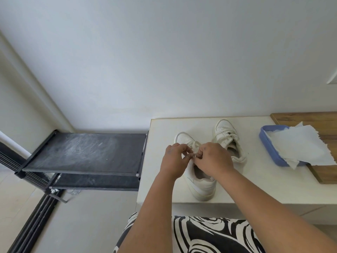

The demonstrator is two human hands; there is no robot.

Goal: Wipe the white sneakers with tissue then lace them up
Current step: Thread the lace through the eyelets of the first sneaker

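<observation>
Both my hands, left hand (174,158) and right hand (212,157), pinch the lace (194,145) over the near sneaker (200,185) on the tabletop (255,179); probably mid-knot. Second sneaker (228,137) just beyond my right hand, tissue (299,145) farther right.

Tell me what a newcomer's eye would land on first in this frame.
Both hands, left hand and right hand, pinch the lace over the near white sneaker at the middle of the white table. To the right, crumpled tissue spills from a blue tray; a dusty black rack stands left.
</observation>
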